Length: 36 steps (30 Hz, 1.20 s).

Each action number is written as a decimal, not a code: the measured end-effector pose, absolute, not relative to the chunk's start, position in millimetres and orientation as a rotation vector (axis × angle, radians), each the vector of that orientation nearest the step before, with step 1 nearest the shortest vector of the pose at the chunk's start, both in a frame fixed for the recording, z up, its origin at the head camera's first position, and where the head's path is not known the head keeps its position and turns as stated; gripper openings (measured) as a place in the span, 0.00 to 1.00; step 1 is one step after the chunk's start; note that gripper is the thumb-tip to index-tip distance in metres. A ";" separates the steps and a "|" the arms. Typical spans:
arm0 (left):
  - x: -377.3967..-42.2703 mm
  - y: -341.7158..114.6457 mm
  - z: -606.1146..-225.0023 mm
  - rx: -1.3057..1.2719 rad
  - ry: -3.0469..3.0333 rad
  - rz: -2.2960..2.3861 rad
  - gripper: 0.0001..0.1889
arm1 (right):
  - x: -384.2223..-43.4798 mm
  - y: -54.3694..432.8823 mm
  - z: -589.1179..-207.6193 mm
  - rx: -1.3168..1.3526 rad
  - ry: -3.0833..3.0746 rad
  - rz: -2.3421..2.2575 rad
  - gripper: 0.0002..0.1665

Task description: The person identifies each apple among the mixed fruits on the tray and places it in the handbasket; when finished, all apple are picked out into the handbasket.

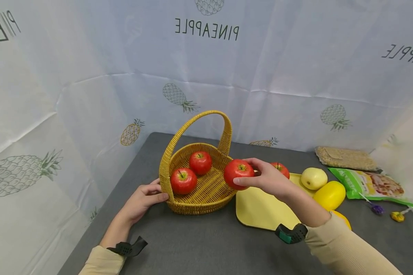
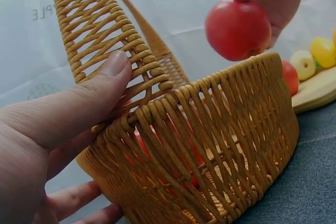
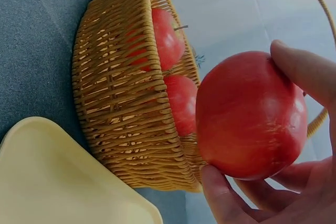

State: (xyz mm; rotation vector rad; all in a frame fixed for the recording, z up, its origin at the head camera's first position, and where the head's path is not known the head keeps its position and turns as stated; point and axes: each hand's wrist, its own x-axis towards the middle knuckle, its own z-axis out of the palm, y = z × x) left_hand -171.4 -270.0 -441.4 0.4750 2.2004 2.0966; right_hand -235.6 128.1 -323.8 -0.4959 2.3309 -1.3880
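My right hand holds a red apple between thumb and fingers, above the right rim of a yellow wicker basket. In the right wrist view that same apple fills the middle, with fingertips around its sides. Inside the basket lie two more red apples, one near the front left and one behind it. At the basket's left end my left hand grips the wicker where the handle meets the rim. The left wrist view shows its thumb pressed on the handle's base and its other fingers along the outer wall.
A yellow tray stands right of the basket. On and beside it are another red apple, a pale round fruit and yellow fruits. Farther right lie a green packet, a tan packet and two small wrapped items.
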 end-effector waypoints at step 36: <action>-167.9 -270.4 -438.5 0.459 2.213 2.076 0.09 | -251.4 79.3 -324.5 -0.725 2.218 -1.080 0.42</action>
